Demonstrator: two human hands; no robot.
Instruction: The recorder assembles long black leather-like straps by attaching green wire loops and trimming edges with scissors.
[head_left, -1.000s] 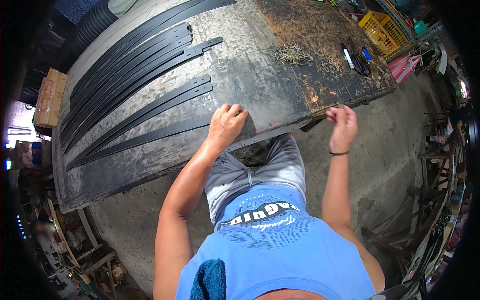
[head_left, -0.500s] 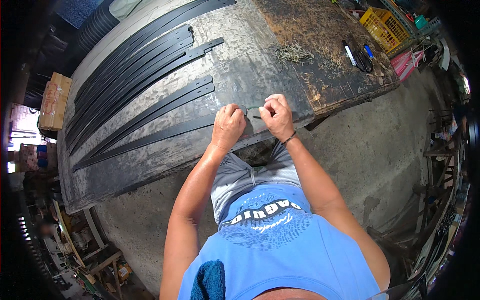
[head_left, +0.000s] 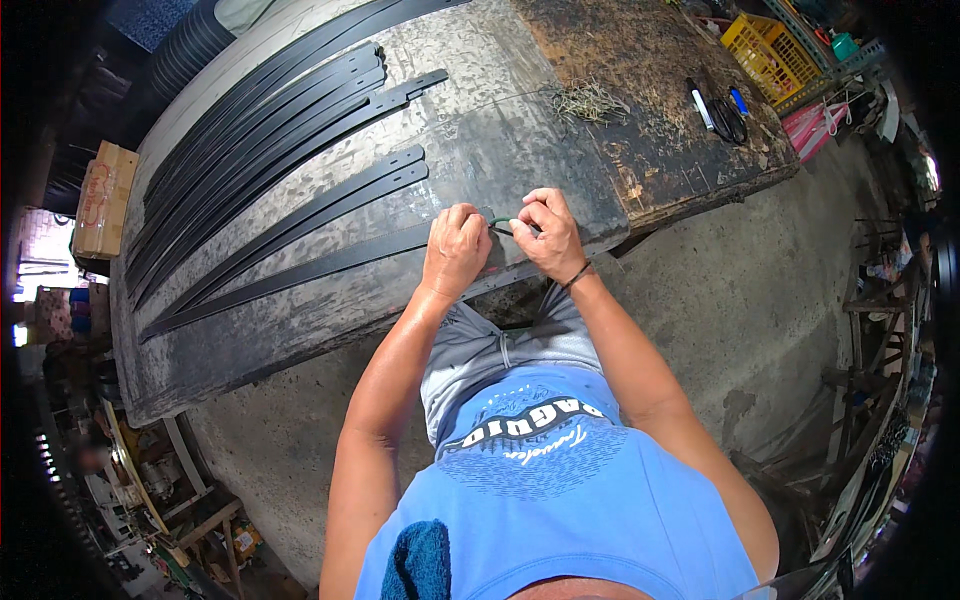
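Note:
A long flat black strip (head_left: 330,269) lies along the table's near side. My left hand (head_left: 457,248) is closed over its right end, near the table edge. Just to the right, the fingers of my right hand (head_left: 550,238) pinch a thin green and dark cord or wire (head_left: 502,219), which loops across the small gap between my hands. Whether the cord passes through the strip's end is hidden by my fingers. Two more black strips (head_left: 330,215) with holes in their rounded ends lie a little beyond.
A stack of black strips (head_left: 270,125) covers the table's far left. On the worktable (head_left: 480,120) lie a pile of thin wire-like pieces (head_left: 590,102), a white marker (head_left: 699,105) and a blue-and-black tool (head_left: 738,104). A yellow crate (head_left: 768,58) stands far right, a cardboard box (head_left: 108,200) left.
My right hand has moved slightly left, and its fingers have curled in closer to the cord. My left hand stays on the strip's end.

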